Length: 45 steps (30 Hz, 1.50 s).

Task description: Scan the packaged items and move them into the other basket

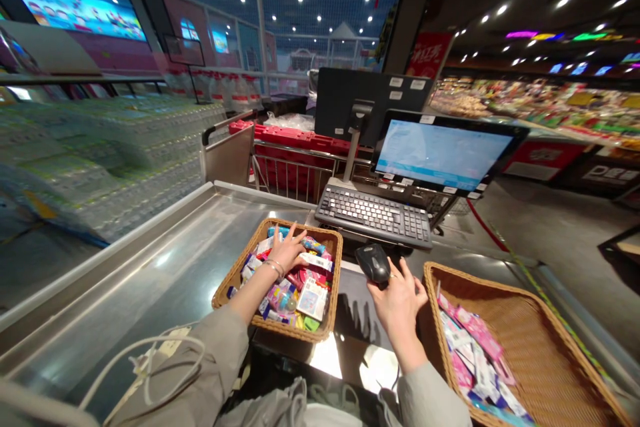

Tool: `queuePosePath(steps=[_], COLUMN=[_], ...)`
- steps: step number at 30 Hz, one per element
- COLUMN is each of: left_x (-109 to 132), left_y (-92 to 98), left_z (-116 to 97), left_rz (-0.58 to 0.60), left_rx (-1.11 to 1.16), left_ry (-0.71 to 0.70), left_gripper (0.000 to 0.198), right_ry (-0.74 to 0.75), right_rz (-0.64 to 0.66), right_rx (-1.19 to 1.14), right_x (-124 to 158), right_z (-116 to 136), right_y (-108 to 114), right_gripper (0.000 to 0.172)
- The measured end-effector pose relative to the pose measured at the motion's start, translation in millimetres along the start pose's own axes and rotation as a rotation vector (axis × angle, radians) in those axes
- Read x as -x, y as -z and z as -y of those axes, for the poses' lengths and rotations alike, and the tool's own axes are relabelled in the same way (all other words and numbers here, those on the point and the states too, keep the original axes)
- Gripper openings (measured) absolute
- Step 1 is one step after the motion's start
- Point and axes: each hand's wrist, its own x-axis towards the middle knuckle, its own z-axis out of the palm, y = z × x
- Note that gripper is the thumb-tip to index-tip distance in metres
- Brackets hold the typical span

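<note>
My left hand reaches into the left wicker basket, its fingers spread over a jumble of small packaged goods. Whether it touches any of them I cannot tell. Among the goods are a white box with a barcode and a white-and-purple packet. With thumb and forefinger my right hand grips a black handheld barcode scanner, its other fingers held out. The scanner hangs over the counter between the two baskets.
A larger wicker basket at right holds pink and white packets. Behind the scanner are a keyboard and a lit monitor. A metal counter extends left. A pale cable crosses near my left sleeve.
</note>
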Motion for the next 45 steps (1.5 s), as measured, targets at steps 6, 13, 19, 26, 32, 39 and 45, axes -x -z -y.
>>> queuePosePath(steps=[6,13,19,26,32,39,45], left_x=[5,9,12,13,12,8,5], left_y=[16.3,22.6,25.4,25.4,25.5,25.1,23.4], left_z=[-5,-19,-29,-33,-36,-37,-39], left_rz=[-0.220,-0.403,-0.482,-0.507,-0.523,-0.532,-0.518], left_rx=[-0.099,-0.126,-0.165,-0.182,-0.168,-0.158,-0.134], left_ry=[0.034,0.065,0.080,0.068,0.069,0.063,0.059], left_gripper=[0.013,0.017,0.017,0.018,0.018,0.019,0.021], right_ry=[0.051,0.159,0.196,0.207,0.194,0.215,0.217], right_rz=[0.048,0.090,0.100,0.102,0.115,0.098,0.110], right_rx=[-0.001,-0.003,-0.022,-0.045,-0.068,-0.064,-0.076], right_x=[2,6,8,8,8,9,9], right_z=[10,30,41,45,44,41,38], right_y=[0,0,2,2,2,2,4], right_gripper=[0.028,0.026,0.026,0.026,0.022,0.022,0.023])
